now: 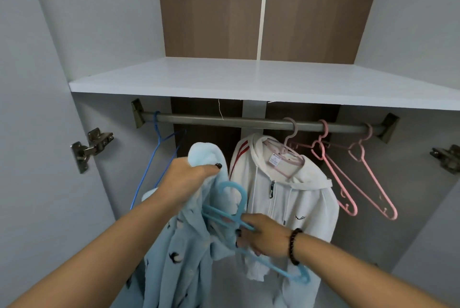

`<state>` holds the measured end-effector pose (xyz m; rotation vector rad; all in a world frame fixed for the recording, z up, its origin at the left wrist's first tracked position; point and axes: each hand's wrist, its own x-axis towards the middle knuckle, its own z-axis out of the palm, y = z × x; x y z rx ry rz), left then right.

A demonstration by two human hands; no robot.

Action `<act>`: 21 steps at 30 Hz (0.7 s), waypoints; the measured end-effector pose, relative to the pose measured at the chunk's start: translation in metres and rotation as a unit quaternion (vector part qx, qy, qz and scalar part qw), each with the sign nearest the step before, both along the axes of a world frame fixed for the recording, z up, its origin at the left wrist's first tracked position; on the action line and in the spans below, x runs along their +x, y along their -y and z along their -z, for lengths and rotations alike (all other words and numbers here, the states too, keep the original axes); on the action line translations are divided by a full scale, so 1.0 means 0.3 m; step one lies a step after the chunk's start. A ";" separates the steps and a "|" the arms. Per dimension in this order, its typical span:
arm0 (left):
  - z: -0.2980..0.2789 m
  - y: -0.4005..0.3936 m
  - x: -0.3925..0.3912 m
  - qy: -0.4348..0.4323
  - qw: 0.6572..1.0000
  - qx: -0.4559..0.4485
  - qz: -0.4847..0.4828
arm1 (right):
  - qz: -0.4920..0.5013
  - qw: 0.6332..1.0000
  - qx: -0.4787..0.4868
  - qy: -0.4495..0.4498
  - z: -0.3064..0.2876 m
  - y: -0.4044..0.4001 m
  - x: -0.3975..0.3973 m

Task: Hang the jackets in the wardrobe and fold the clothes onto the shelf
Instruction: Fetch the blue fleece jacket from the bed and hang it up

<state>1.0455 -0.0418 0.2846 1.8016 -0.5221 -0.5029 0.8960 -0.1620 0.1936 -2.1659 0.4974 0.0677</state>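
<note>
My left hand (pixel 185 179) grips the collar of a fluffy light-blue jacket (pixel 179 245) with small dark bird prints, held up in front of the wardrobe. My right hand (pixel 261 234) grips a light-blue plastic hanger (pixel 232 208) whose one arm lies against the jacket's collar; the other arm points down to the right. A white zip hoodie (pixel 286 198) with red stripes hangs on a pink hanger from the metal rail (pixel 224 121). The white shelf (pixel 249 81) above the rail is bare.
A thin blue wire hanger (pixel 154 158) hangs at the rail's left end. Two bare pink hangers (pixel 348 175) hang at the right. Door hinges (pixel 90 148) stick out on both side walls. Open rail lies between the wire hanger and the hoodie.
</note>
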 end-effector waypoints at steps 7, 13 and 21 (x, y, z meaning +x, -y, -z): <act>0.045 -0.035 0.064 0.256 0.964 0.071 0.021 | 0.023 0.998 -0.045 0.036 -0.011 -0.009 0.042; 0.150 -0.076 0.121 0.452 0.852 0.197 0.177 | 0.040 0.998 0.037 0.038 -0.052 0.056 -0.029; 0.167 -0.044 0.107 0.431 0.871 0.173 0.157 | 0.035 0.990 -0.094 0.097 -0.075 0.127 -0.055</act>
